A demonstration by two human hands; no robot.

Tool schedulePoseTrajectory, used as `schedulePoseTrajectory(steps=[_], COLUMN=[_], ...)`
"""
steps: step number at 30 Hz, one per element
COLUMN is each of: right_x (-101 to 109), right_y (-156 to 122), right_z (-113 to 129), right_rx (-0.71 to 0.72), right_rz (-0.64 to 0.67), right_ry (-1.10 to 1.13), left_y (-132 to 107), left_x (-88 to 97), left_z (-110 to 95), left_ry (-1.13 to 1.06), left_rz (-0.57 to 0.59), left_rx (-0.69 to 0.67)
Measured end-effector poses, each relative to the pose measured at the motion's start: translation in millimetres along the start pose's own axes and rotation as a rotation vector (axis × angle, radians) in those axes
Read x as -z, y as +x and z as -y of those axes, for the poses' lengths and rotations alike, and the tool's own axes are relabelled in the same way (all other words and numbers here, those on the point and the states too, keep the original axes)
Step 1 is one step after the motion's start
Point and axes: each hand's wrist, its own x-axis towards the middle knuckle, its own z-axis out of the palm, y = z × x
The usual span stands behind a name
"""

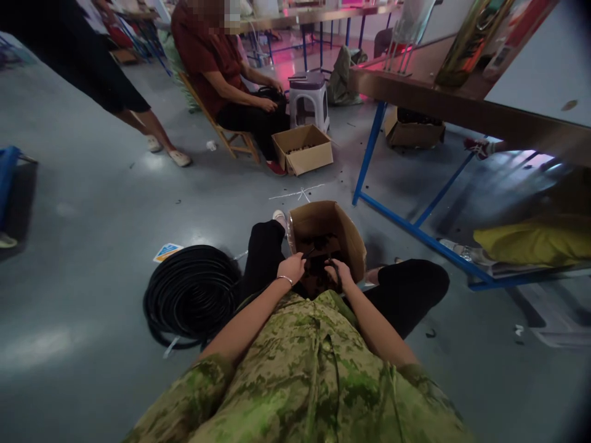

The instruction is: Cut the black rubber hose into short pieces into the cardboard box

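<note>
My left hand [292,268] is closed over the near side of an open cardboard box [354,237] between my knees. A short, thin black piece, which looks like the end of a hose [311,253], sticks out from its fingers. My right hand [342,274] is closed beside it, a small gap apart. Its fingers are around dark-handled scissors [340,284], whose blades are hard to make out. Dark cut pieces [318,271] lie in the box, blurred by shadow. Left of my leg, a big coil of black hose [191,295] rests on the floor.
A blue-legged table [369,154] stands to the right. Ahead, a seated person [207,67] handles something black beside another cardboard box [311,157] and a plastic stool [308,101]. Another person's legs [138,123] are at the upper left. A yellow cloth [530,243] lies under the table.
</note>
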Motion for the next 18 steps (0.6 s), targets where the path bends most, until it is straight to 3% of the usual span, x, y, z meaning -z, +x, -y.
schedulePoseTrajectory(steps=[6, 18], right_x=[6, 14], right_y=[-13, -12], right_z=[16, 23], right_rx=[0.091, 0.097], right_rz=[0.099, 0.155], right_ry=[0.111, 0.181], left_y=[-7, -5], left_x=[7.1, -10.1], left_z=[-4, 4], left_ry=[-0.189, -0.224], left_rz=[-0.185, -0.212], left_rx=[-0.048, -0.225])
